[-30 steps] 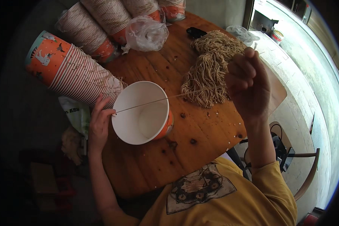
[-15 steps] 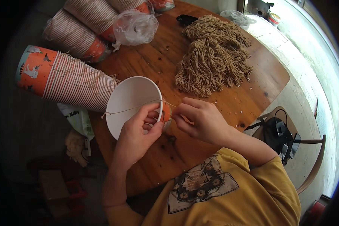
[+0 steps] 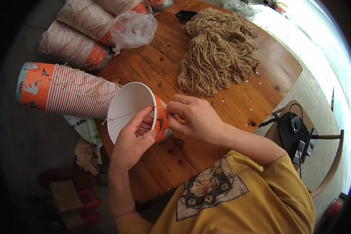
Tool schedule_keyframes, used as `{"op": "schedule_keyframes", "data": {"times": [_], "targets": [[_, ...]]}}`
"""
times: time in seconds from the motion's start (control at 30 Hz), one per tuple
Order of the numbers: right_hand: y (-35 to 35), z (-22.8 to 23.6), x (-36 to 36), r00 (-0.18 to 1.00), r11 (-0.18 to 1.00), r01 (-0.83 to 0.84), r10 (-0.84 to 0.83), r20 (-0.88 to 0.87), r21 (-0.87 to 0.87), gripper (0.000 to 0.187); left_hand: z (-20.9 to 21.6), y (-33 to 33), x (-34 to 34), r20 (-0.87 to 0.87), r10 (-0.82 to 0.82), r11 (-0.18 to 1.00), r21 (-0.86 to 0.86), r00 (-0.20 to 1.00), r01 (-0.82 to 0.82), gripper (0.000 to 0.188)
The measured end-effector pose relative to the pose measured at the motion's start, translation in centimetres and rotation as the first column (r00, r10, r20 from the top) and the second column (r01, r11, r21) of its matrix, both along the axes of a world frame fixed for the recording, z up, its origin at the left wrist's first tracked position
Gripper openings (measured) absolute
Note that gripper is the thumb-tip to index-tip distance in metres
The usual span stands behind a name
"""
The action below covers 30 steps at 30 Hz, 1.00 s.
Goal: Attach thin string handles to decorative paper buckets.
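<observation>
A paper bucket (image 3: 123, 99), white inside with an orange printed outside, lies tilted on its side with its mouth toward my left. My left hand (image 3: 133, 142) grips its rim, fingers inside and thumb at the edge. A thin tan cord (image 3: 130, 113) crosses the mouth from a knotted end at the far-left rim to the near-right side. Just outside the orange wall, my right hand (image 3: 189, 117) is closed in a pinch at the cord's end; its fingertips hide the exact spot. Behind the bucket lies a stack of nested paper buckets (image 3: 80, 91) with cords hanging along their rims.
A heap of tan cords (image 3: 218, 54) covers the table's far middle. More wrapped bucket stacks (image 3: 72, 45) and a crumpled clear plastic bag (image 3: 134, 29) sit at the back left. On the right, a chair (image 3: 331, 163) holds a black bag (image 3: 288, 134). Small white bits dot the wooden table (image 3: 275, 74).
The bucket has turned slightly, showing more of its orange wall. My right hand stays pinched by the cord and has shifted a little left with it. The view has also moved slightly.
</observation>
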State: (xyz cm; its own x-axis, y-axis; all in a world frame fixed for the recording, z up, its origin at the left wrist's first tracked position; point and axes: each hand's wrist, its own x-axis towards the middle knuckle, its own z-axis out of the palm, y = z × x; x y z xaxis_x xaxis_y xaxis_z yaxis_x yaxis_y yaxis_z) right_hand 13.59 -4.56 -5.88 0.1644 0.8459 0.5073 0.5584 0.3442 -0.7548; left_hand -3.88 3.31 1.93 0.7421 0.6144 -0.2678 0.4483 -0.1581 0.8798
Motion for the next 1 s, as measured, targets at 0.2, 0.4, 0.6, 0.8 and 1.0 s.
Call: {"op": "schedule_keyframes", "data": {"times": [0.2, 0.4, 0.6, 0.8, 1.0], "targets": [[0.5, 0.1, -0.2, 1.000, 0.999, -0.017, 0.017, 0.001, -0.038, 0.013, 0.3, -0.5, -0.1, -0.001, 0.022, 1.000, 0.015, 1.000, -0.022, 0.055], [0.8, -0.1, -0.6, 1.000, 1.000, -0.006, 0.005, -0.025, -0.020, 0.013, 0.1, -0.4, -0.3, 0.016, 0.004, 0.999, 0.038, 1.000, -0.005, 0.053], [0.9, -0.3, -0.5, 0.999, 1.000, -0.016, 0.016, -0.044, -0.009, 0.013, -0.3, -0.5, -0.2, 0.001, 0.003, 1.000, 0.030, 1.000, -0.003, 0.055], [0.8, -0.3, -0.5, 0.999, 0.999, -0.032, 0.031, -0.043, -0.012, 0.014, -0.6, -0.3, 0.4, 0.043, 0.020, 1.000, 0.003, 0.999, -0.020, 0.042], [0.6, 0.0, -0.3, 0.997, 0.997, -0.058, 0.055, -0.047, -0.051, 0.014, -2.3, 0.9, 1.7, 0.073, 0.048, 0.991, 0.121, 0.996, -0.056, 0.010]]}}
